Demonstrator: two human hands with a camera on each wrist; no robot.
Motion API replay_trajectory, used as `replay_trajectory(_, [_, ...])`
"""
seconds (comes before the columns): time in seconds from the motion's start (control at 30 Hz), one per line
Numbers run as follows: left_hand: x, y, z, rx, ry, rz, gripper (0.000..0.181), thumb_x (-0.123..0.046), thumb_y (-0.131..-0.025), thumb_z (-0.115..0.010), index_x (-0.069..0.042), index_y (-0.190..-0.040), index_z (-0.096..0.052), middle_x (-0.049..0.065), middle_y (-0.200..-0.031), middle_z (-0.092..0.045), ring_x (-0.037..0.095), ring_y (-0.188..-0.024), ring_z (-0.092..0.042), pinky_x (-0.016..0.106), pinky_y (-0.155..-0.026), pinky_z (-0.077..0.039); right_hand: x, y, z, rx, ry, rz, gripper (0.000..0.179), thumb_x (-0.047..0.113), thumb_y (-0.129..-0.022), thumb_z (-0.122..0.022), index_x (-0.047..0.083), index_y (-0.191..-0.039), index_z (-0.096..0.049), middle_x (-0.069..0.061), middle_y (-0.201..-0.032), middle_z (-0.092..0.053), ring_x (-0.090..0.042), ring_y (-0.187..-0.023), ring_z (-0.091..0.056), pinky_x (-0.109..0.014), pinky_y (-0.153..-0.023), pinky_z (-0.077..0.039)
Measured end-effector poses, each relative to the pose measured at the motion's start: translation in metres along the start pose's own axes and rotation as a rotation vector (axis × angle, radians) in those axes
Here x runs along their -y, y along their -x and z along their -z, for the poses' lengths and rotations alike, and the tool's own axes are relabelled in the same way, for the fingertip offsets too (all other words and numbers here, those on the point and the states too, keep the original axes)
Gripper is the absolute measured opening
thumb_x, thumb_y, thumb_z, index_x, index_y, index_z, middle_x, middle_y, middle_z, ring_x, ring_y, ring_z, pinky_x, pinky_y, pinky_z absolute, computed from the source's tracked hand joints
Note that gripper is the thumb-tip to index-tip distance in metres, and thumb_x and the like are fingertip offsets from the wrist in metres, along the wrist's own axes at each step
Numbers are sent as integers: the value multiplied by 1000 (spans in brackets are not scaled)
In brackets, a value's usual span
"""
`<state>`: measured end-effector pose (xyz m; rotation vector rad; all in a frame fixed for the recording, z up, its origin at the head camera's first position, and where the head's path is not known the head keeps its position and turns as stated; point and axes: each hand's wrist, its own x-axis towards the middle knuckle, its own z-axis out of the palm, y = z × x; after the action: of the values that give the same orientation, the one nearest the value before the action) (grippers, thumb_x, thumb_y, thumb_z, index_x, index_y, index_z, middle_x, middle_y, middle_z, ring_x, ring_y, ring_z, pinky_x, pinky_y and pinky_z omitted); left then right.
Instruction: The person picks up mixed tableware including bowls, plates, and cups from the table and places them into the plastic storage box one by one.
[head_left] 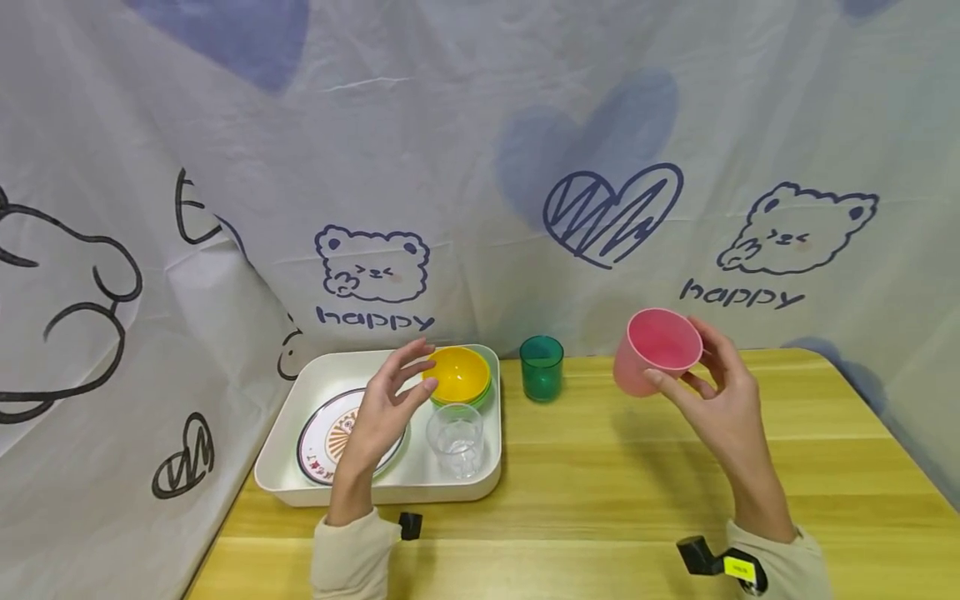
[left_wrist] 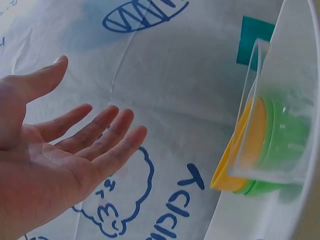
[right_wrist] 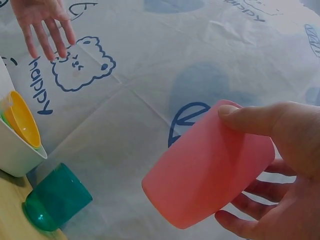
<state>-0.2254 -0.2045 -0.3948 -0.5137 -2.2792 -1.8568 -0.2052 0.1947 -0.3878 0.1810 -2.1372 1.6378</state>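
My right hand (head_left: pixel 720 408) grips a pink cup (head_left: pixel 633 371) near its rim and holds it above the table, mouth tilted toward the head camera. In the right wrist view the thumb lies along the cup (right_wrist: pixel 210 165), with the other fingers behind it. My left hand (head_left: pixel 382 408) hangs empty over the white tray (head_left: pixel 300 492), fingers spread and relaxed. Beneath and beside it are a plate (head_left: pixel 318 437) with a printed picture, a yellow bowl (head_left: pixel 459 375) nested in green ones, and a clear cup (head_left: pixel 457 442). A green cup (head_left: pixel 542 371) stands on the table right of the tray.
The wooden table (head_left: pixel 585 517) carries the tray at its left and back. A pale cloth (head_left: pixel 465 150) with printed bears and hearts hangs behind the table and along its left side.
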Motion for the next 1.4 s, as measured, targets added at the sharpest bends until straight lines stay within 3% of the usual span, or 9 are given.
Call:
replay_trajectory(0.33, [-7, -2, -20, -19, 84, -41, 60, 1, -98, -66, -4, -153, -42, 19, -150, -48, 42, -135, -50, 31, -104, -52, 4, 3, -1, 56, 20, 7, 78, 7, -89, -80, 16, -156, -42, -12, -148, -50, -18, -126, -49, -9, -92, -49])
replay_trajectory(0.57, [-8, -4, -37, 42, 83, -42, 62, 2, -97, -68, -4, -152, -42, 21, -150, -48, 43, -135, -50, 40, -107, -50, 4, 5, -8, 120, -3, 23, 79, 5, -88, -81, 13, -156, -42, -10, -148, -51, -16, -126, -49, -10, -92, -50])
replay_trajectory(0.87, [-9, -3, -52, 95, 64, -38, 62, 1, -96, -69, -1, -152, -41, 22, -149, -48, 37, -134, -52, 53, -109, -47, 8, 8, -16, 181, -16, 41, 77, 6, -89, -80, 11, -156, -42, -12, -150, -49, -32, -132, -49, -12, -92, -51])
replay_trajectory(1.03, [-7, -3, -58, 123, 58, -50, 63, 1, -96, -70, 0, -152, -41, 20, -150, -48, 39, -135, -51, 60, -110, -44, 9, 9, -20, 208, -25, 37, 76, 6, -89, -80, 10, -155, -42, -13, -150, -50, -34, -132, -49, -12, -92, -51])
replay_trajectory(1.4, [-6, -2, -68, 171, 46, -48, 61, -6, -96, -72, -11, -151, -46, 14, -150, -50, 38, -135, -52, 56, -110, -45, 8, 12, -32, 266, -58, 47, 75, 6, -88, -81, 9, -154, -45, -12, -147, -52, -32, -130, -51, -17, -93, -54])
